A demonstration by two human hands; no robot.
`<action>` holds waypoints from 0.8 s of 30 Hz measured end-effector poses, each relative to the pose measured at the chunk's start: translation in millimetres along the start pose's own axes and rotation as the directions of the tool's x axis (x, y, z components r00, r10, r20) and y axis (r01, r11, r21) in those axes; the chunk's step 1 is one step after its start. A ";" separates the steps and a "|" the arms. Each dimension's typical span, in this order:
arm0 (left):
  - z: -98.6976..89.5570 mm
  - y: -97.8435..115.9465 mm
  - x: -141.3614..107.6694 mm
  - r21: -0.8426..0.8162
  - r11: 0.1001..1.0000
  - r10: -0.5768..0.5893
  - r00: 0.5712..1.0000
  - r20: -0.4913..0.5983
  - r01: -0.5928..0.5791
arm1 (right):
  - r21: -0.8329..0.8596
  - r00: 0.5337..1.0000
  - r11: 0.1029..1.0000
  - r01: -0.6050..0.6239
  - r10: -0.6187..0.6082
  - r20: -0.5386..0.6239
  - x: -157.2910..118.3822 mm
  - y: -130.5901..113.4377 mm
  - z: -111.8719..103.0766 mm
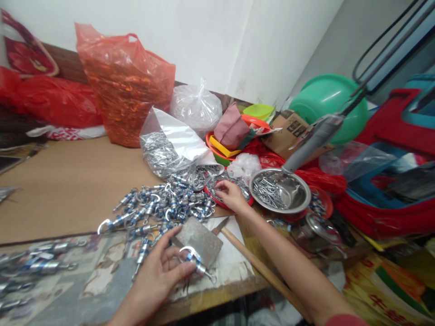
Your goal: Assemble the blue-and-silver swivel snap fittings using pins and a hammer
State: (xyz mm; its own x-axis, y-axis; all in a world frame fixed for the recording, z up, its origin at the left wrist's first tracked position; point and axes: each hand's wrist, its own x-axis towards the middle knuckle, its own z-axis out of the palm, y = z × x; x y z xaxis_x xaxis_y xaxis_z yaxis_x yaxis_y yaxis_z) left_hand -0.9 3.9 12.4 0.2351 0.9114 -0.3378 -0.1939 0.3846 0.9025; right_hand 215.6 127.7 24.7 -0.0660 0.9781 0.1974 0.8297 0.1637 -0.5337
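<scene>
Head: held fitting [198,261], red-lettered bag [387,287]

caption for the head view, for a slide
Left hand holding a hook fitting over a metal block, right hand at a red tray of small parts

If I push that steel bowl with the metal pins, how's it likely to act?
The steel bowl should be stiff, as its walls look like thin metal. The loose metal pins, heaped to one side, may slide and unbalance it. Its smooth, shiny surface could feel slippery.
</scene>
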 end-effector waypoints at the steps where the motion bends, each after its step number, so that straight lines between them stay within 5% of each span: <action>1: -0.5 -0.8 1.3 0.005 1.000 0.006 1.000 -0.012 -0.006 | 0.049 1.000 0.999 0.021 -0.022 0.010 -15.5 -8.8 -1.1; 8: -1.0 -5.0 2.8 0.000 0.999 0.036 0.998 -0.046 -0.036 | 0.332 0.939 0.878 0.344 -0.324 -0.117 -114.2 -52.1 0.0; 24: 0.4 -2.8 3.1 -0.063 0.998 0.015 1.000 0.003 -0.015 | -0.052 0.844 0.849 0.526 -0.529 -0.088 -130.4 -67.4 16.6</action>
State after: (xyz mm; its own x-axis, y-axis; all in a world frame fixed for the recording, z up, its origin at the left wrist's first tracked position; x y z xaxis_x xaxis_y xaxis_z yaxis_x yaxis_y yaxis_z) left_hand 0.7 5.5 8.9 0.2353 0.9167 -0.3230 -0.2572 0.3792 0.8888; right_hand 159.0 -8.8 21.3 -0.4458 0.7280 0.5208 0.6982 0.6469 -0.3066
